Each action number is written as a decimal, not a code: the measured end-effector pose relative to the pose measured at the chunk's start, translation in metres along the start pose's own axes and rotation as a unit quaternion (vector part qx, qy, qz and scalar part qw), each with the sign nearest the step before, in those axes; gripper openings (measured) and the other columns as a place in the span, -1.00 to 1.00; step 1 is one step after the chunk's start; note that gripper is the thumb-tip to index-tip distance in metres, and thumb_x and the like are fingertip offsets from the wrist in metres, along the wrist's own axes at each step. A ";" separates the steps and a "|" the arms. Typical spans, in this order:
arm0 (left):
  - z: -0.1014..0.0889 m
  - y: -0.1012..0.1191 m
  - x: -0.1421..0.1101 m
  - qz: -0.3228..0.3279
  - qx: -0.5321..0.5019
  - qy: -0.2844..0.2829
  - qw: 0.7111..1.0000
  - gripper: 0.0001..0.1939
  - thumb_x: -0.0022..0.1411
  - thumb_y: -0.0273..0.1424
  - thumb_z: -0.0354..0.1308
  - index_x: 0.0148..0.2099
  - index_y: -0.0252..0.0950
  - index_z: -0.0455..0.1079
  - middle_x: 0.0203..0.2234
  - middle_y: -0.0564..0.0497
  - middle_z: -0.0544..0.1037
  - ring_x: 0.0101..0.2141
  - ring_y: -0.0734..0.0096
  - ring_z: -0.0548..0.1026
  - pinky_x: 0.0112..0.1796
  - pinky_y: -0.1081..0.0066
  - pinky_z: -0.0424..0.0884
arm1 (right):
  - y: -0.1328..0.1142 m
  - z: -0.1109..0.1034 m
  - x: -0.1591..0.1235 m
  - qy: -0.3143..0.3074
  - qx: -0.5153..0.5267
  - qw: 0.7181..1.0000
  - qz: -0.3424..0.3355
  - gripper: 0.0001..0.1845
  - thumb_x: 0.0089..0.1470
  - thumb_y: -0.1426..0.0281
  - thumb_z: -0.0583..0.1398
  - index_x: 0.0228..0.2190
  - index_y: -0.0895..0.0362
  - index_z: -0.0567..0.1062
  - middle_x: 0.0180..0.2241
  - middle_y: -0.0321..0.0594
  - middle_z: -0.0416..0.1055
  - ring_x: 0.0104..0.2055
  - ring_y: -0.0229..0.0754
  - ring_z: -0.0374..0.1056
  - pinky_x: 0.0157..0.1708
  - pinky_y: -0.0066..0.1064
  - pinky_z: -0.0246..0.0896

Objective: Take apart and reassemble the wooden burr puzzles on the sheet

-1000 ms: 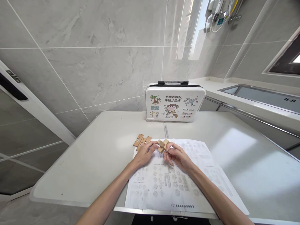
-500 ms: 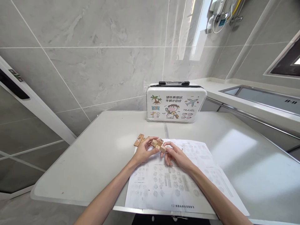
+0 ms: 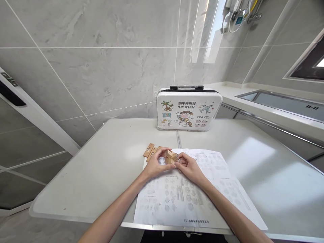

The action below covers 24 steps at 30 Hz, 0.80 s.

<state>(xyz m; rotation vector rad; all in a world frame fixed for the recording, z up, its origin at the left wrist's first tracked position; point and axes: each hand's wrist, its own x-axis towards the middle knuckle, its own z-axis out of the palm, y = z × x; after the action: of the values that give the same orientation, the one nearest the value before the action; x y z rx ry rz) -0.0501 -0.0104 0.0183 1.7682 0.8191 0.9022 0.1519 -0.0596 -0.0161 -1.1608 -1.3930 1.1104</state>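
Left hand (image 3: 153,168) and right hand (image 3: 191,169) are both grasping: from my end I see the left thumb and fingers curved round the left side of a wooden puzzle (image 3: 170,158), while the right fingertips and thumb pinch its right side. The puzzle is held over the far part of a printed sheet, roughly midway across the counter (image 3: 106,168); I can't tell whether its underside touches the paper.

I judge it light and stiff, hard to damage, with smooth faces that could slide a little under fingertips. It may come apart if its blocks fit loosely, so I'd favour a hold on flat faces at opposite sides, pressing gently towards the centre.

I count one puzzle, its blocks crossing one another; fingers hide too much for me to number them. Just beyond the left hand lie at least two flat wooden pieces (image 3: 149,150) with cut-outs, and perhaps a third partly covered by the fingers. One printed sheet (image 3: 182,195) spreads under the hands, reaching the counter's near edge. One white case (image 3: 167,116) with a single black handle stands upright near the far edge, printed face towards me.
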 end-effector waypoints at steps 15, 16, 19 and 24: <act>-0.001 -0.007 -0.003 -0.022 0.005 0.045 0.999 -0.31 0.05 -0.16 0.52 0.18 -0.17 0.41 0.07 -0.14 0.55 0.01 0.12 0.57 0.05 0.18 0.49 | -0.003 0.008 -0.002 0.042 -0.033 0.997 -0.046 -0.46 0.16 0.13 0.32 0.12 -0.03 0.38 0.07 -0.10 0.44 -0.34 -0.18 0.45 -0.46 -0.35 0.37; 0.000 -0.006 -0.003 -0.019 0.007 0.045 0.999 -0.31 0.04 -0.17 0.53 0.18 -0.17 0.41 0.07 -0.14 0.55 0.01 0.12 0.57 0.05 0.18 0.49 | -0.004 0.007 -0.002 0.048 -0.035 0.997 -0.053 -0.50 0.18 0.14 0.31 0.10 -0.02 0.41 0.05 -0.10 0.45 -0.34 -0.18 0.45 -0.46 -0.35 0.37; 0.000 -0.003 -0.003 -0.012 0.025 0.043 0.999 -0.32 0.02 -0.17 0.54 0.16 -0.15 0.42 0.05 -0.13 0.57 0.00 0.11 0.58 0.05 0.17 0.49 | -0.005 0.003 0.000 0.062 -0.044 0.994 -0.075 -0.64 0.21 0.12 0.29 -0.02 -0.01 0.51 0.01 -0.10 0.49 -0.29 -0.13 0.46 -0.44 -0.33 0.36; -0.002 -0.001 -0.003 -0.011 0.051 0.046 0.998 -0.33 0.01 -0.20 0.54 0.14 -0.15 0.44 0.05 -0.12 0.57 0.00 0.10 0.57 0.04 0.18 0.49 | -0.001 -0.001 0.002 0.057 -0.051 0.993 -0.089 -0.69 0.24 0.11 0.28 -0.06 -0.01 0.56 0.00 -0.11 0.49 -0.26 -0.13 0.47 -0.41 -0.34 0.34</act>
<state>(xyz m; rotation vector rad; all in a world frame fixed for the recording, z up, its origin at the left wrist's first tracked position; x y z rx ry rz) -0.0532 -0.0115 0.0169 1.8129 0.9572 0.9486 0.1527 -0.0578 -0.0142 -1.1302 -1.4475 0.8443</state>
